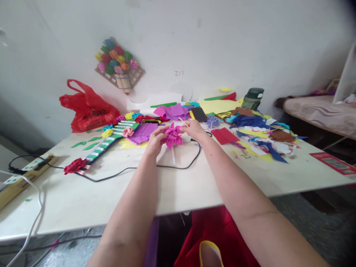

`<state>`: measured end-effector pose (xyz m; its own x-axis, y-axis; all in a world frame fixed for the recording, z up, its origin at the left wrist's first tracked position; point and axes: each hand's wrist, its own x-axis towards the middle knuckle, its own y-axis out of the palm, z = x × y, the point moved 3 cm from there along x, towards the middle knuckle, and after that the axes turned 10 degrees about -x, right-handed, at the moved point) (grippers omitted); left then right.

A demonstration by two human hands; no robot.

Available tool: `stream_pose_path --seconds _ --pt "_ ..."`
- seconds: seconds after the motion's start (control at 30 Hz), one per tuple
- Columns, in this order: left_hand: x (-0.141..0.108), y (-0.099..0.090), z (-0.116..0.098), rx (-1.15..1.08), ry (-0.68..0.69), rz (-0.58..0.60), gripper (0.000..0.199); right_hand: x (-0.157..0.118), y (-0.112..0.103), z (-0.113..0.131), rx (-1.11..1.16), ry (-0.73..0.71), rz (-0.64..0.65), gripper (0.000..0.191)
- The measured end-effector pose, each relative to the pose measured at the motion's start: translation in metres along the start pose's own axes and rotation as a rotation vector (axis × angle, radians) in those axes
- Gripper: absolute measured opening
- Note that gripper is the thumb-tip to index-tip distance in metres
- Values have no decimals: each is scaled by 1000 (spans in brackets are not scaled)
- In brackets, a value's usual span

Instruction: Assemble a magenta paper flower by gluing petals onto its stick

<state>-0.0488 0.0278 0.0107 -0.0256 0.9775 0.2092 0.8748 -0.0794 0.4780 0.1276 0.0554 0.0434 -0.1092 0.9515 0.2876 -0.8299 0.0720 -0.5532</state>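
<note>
A magenta paper flower (174, 136) is held up over the middle of the table, between my two hands. My left hand (156, 141) pinches its left side, fingers bent around the petals. At the flower's right edge is my right hand (194, 129), closed, with a thin pale stick (183, 121) poking out from its fingers. Below the petals a narrow white strip (174, 156) points down toward the table; whether it joins the flower is hidden. My fingertips are partly covered by the petals.
A black cable (130, 168) crosses the table in front of the flower. To the left lie a green-and-white striped piece (114, 135) with paper flowers, a red plastic bag (89, 107) and a power strip (30, 174). Coloured paper scraps (256, 122) and a dark green bottle (253, 98) are right.
</note>
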Motion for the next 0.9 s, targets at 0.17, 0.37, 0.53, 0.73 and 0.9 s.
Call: stream_pose_path --seconds 0.17,0.37,0.53,0.73,0.9 --pt "0 1 -1 31 -18 67 36 2 -1 2 -87 -65 -36 18" --pt "2 0 1 36 -12 70 31 8 5 0 -181 -164 -70 11" --pt "1 0 2 119 -47 71 29 10 8 -3 -160 -190 -108 5" --pt "3 -1 4 150 -79 67 34 11 11 -4 -108 -226 -91 4" --pt "5 -2 8 129 -83 78 34 9 11 -1 -107 -235 -91 8"
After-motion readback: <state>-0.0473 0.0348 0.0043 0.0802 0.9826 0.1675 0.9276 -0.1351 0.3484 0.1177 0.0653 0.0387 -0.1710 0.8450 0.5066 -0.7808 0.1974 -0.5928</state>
